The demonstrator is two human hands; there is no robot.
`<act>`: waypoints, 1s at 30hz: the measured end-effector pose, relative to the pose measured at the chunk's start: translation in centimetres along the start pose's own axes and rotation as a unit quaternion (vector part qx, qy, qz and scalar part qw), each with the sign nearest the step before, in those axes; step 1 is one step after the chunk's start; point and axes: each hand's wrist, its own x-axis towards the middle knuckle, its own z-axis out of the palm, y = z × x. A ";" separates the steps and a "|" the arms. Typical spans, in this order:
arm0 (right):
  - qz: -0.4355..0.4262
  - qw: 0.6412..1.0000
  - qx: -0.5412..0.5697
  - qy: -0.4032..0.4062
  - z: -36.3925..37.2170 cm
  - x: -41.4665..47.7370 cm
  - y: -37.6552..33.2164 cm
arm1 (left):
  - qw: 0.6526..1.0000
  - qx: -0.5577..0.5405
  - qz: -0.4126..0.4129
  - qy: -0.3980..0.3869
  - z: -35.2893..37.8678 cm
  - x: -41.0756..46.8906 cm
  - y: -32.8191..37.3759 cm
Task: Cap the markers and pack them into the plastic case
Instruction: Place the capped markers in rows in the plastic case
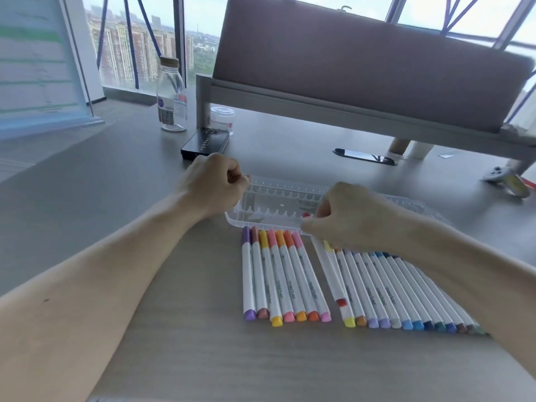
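Note:
A clear plastic case [278, 198] lies open and empty on the grey table. My left hand [211, 184] is curled at its far left corner and pinches the rim there. Just in front of the case lie two rows of capped white markers: a left row [278, 274] in purple, yellow, pink and orange, and a longer right row [406, 291] running from yellow to blues and dark greens. My right hand [353, 216] grips a red marker [330, 274] at its cap end, at the case's near edge. This marker slants across the right row's left end.
At the back left stand a glass bottle [171, 94], a small clear jar [222, 118] and a black box [204, 143]. A phone [364, 156] lies behind the case and a game controller [504, 178] at the far right. A raised padded panel [362, 59] spans the back.

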 end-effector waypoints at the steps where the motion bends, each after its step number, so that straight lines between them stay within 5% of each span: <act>1: 0.000 0.999 0.031 0.017 -0.4 0.2 -0.2 | 1.000 -0.006 -0.010 0.001 -0.1 0.0 0.1; 5: 0.025 0.972 0.226 0.060 -1.6 2.4 -1.5 | 0.999 -0.036 -0.041 0.008 -0.2 0.3 0.3; 10: 0.060 0.889 0.454 -0.006 -1.0 5.4 -3.2 | 0.996 -0.066 -0.063 0.020 -0.2 0.6 0.3; 17: 0.058 0.819 0.570 -0.037 1.1 8.3 -3.0 | 0.993 -0.072 -0.081 0.050 -0.7 1.3 -0.3; 25: 0.093 0.913 0.395 0.032 2.7 9.9 -3.9 | 0.992 -0.079 -0.086 0.054 -0.6 1.6 -0.7; 30: 0.072 0.948 0.305 0.062 3.5 10.5 -4.2 | 0.990 -0.126 -0.046 -0.031 -0.7 1.4 -0.2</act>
